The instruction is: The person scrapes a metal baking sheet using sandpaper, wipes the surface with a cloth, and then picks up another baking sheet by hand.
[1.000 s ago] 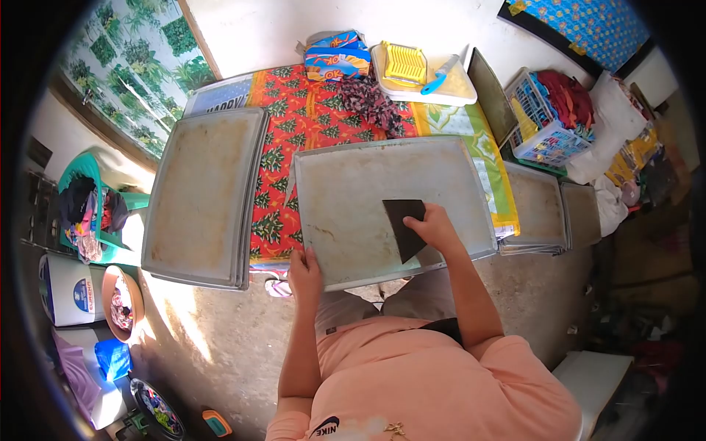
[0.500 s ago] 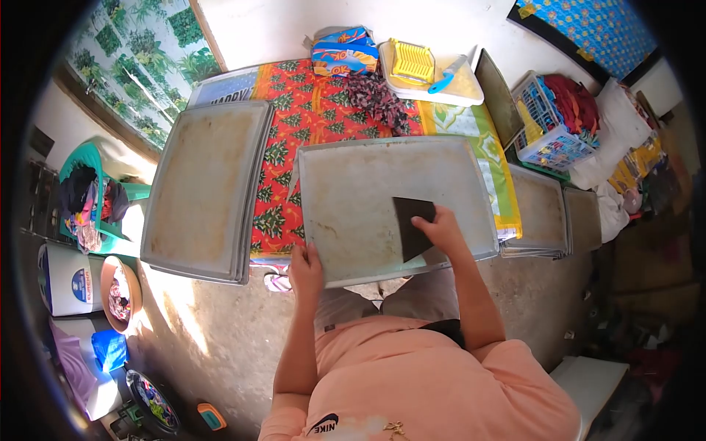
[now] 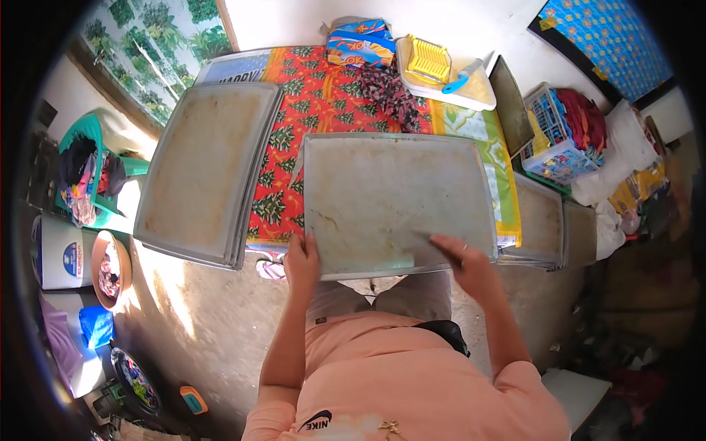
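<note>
A large worn metal baking tray [image 3: 397,191] lies in front of me, its near edge over my lap. My left hand [image 3: 301,263] grips that near edge at the left, thumb on top. My right hand [image 3: 465,263] rests at the tray's near right edge, fingers stretched to the left. The dark flat scraper from the earlier frames is not visible; whether the right hand still holds it is unclear.
A stack of similar trays [image 3: 202,173] lies to the left on a red patterned cloth [image 3: 312,95]. More trays [image 3: 540,220] sit right. Behind are a white board [image 3: 441,73], snack packs [image 3: 360,44] and a laundry basket [image 3: 562,132]. A green chair [image 3: 88,165] stands far left.
My right hand has slid from the tray's middle to its near right edge, and the dark scraper under it has dropped out of sight. My left hand keeps its grip.
</note>
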Tool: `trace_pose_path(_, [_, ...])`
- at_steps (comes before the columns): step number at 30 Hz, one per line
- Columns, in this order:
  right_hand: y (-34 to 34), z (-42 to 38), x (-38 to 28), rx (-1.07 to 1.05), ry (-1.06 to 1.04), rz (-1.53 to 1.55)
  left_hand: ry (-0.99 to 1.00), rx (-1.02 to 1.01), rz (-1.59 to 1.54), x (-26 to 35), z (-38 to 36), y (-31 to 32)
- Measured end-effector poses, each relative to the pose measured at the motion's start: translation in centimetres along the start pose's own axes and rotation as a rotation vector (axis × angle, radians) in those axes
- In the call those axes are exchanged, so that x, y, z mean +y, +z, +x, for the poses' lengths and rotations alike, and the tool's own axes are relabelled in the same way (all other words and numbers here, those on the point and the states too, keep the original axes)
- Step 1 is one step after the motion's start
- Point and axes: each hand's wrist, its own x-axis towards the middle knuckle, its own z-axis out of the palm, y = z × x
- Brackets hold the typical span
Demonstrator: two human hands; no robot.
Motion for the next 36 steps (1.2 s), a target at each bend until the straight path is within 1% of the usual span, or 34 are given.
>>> trace_pose_path(3, [2.2,-3.1,0.0,-0.169,-0.174,-0.338,0.006,0.005,-0.004,0.0,0.0,0.0])
trace_pose_path(6, [4.3,-4.1,-0.7,-0.213,-0.241,-0.563,0.004,0.011,0.000,-0.1,-0.1,0.1])
trace_pose_path(12, [8.2,-2.8,-0.8,-0.146,-0.060,-0.652,-0.012,0.002,0.007,-0.7,0.0,0.2])
trace_pose_path(15, [8.6,-4.1,-1.4,-0.172,-0.228,-0.714,-0.068,-0.018,-0.007,-0.4,0.0,0.0])
trace_pose_path(21, [8.4,-1.7,-0.7,-0.117,-0.092,-0.675,-0.031,0.006,-0.003,-0.4,0.0,0.2])
trace_pose_path(24, [9.1,-3.0,-1.1,-0.146,-0.164,-0.673,-0.074,-0.023,0.004,-0.5,0.1,0.1])
trace_pose_path(27, [8.3,-1.5,-1.3,-0.142,-0.070,-0.592,-0.057,-0.010,0.020,0.0,0.0,0.1])
trace_pose_path(30, [8.3,-1.1,-0.9,-0.137,-0.061,-0.641,-0.034,-0.004,0.014,-0.2,0.1,0.1])
trace_pose_path(33, [8.2,-2.1,-1.5,-0.170,-0.088,-0.603,-0.054,-0.003,-0.011,-0.2,0.1,0.1])
trace_pose_path(36, [7.1,-1.0,-1.7,-0.201,0.007,-0.428,-0.037,-0.009,0.014,0.1,0.0,0.0])
